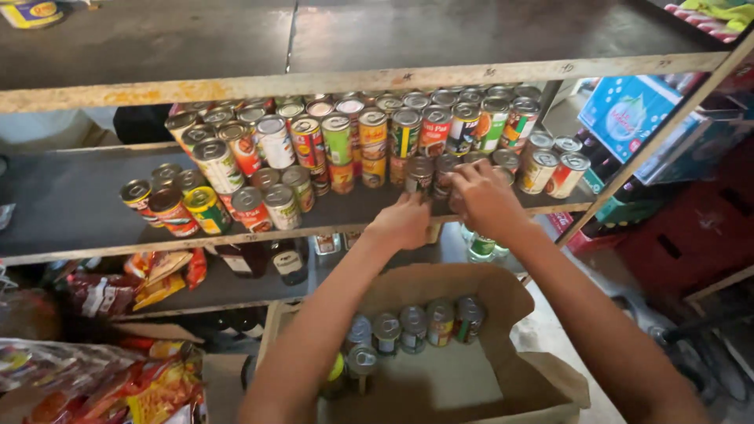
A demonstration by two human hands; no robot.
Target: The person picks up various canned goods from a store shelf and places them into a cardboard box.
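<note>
Right now I'm looking down at a dark metal shelf (pixel 71 200) with a rusty front edge, its middle and right stretch packed with upright cans (pixel 345 141) that run two layers deep toward the back. The left end of that shelf is bare, and so is the board above (pixel 196 39), whose front lip hangs over the back rows. Below my arms sits an open cardboard box (pixel 542 385), with a short row of cans (pixel 416 323) lying along its far wall and bare floor nearer me. As I judge it, the step in hand is stocking: cans are coming out of the box and being set near the shelf's front edge, a little right of centre. My right hand (pixel 481 196) is curled over a dark-labelled can (pixel 448 174) there, fingers closed on its top and side; my left hand (pixel 402 222) is just beside it, fingers bent against another can (pixel 419 174), though I cannot tell whether it truly grips it or only steadies it. The next move calls for seating these two flush with their neighbours without nudging the front row over the edge. Room is tight: cans touch on both sides and the overhang limits lift. To the right, the slanted upright (pixel 652 149) closes off that corner, so the free space lies leftward.
</note>
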